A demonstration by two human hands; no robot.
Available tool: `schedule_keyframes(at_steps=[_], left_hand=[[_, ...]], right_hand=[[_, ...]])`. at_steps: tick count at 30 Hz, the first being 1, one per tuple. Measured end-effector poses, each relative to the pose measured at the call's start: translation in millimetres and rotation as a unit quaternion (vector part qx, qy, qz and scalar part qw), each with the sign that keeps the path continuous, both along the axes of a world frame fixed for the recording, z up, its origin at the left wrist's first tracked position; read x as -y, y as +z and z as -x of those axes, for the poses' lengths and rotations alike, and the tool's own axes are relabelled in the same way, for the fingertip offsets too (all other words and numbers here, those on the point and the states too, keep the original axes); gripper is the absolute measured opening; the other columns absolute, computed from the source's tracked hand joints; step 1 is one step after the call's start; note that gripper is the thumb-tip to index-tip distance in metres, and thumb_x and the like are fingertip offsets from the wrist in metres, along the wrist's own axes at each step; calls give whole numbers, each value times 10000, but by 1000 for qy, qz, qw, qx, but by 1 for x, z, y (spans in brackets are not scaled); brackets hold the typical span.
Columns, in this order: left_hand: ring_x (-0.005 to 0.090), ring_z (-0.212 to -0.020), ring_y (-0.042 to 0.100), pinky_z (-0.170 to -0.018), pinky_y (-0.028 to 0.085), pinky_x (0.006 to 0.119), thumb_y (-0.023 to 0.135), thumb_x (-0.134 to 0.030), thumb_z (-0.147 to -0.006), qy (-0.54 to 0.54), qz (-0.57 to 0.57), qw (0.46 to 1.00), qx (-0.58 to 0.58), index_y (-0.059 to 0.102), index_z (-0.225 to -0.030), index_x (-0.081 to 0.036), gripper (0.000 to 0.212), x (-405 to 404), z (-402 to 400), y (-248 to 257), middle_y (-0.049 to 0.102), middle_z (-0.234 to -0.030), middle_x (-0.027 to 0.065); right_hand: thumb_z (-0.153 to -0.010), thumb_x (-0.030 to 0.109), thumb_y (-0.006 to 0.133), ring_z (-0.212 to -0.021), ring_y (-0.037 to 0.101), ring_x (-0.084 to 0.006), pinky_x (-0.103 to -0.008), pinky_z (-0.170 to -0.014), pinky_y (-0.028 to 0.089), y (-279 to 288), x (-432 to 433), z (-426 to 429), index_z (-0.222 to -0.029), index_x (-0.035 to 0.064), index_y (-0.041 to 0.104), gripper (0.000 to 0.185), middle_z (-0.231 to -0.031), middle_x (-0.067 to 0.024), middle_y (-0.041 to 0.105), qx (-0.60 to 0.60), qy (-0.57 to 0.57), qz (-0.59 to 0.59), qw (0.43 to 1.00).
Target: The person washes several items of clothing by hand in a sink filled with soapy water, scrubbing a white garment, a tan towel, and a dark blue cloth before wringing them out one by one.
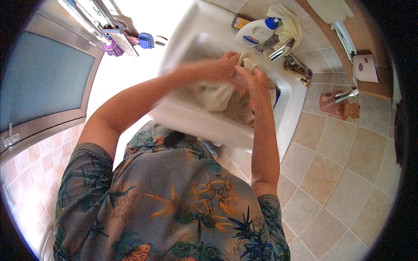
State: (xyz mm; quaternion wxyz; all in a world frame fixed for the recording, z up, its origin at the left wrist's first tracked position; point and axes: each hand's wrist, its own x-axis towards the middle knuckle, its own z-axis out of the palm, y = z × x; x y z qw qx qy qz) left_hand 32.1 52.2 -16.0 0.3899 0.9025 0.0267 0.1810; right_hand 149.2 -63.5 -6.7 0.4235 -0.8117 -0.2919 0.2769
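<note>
Over a white sink [199,120], my left hand [228,67] and my right hand [256,80] meet near the faucet [281,50], both gripping a cream-coloured cloth [249,60]. My left hand is blurred. Below them in the basin lies more pale cloth [218,98], partly hidden by my hands and right forearm. At the basin's right side, a dark blue edge of something [277,97] shows behind my right wrist.
On the sink's back ledge stand a white detergent bottle [256,32] with a blue cap, a small yellow-and-black box [241,23] and draped pale gloves or cloth [290,23]. Mops and brushes [114,36] stand at upper left, beside a framed door [49,75]. A pinkish bottle [336,106] is at right.
</note>
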Motion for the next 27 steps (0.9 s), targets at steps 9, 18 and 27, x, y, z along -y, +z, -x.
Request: schedule_keyframes(at_steps=[9, 18, 27], left_hand=[[319, -810, 610, -724, 476, 390, 693, -245, -676, 77, 73, 994, -28, 624, -909, -67, 302, -23, -13, 45, 637, -850, 157], [346, -792, 612, -699, 489, 384, 651, -237, -650, -51, 178, 961, 206, 636, -860, 14, 327, 9, -11, 204, 619, -802, 222], [262, -770, 633, -655, 500, 373, 679, -285, -692, -93, 371, 920, 81, 655, -865, 13, 345, 17, 22, 261, 649, -821, 149]], right_hand=[[-801, 234, 648, -875, 524, -113, -238, -745, 433, 28, 37, 12, -1160, 14, 527, 438, -1014, -50, 568, -192, 12, -123, 974], [-620, 169, 784, -1085, 462, -193, -333, -932, 366, -42, 66, 20, -1233, 58, 459, 702, -1197, -54, 496, -51, 180, 18, 982], [-767, 257, 649, -1128, 450, -237, -380, -962, 370, -54, 51, 4, -1215, 70, 463, 520, -1228, -67, 484, -46, 42, -58, 996]])
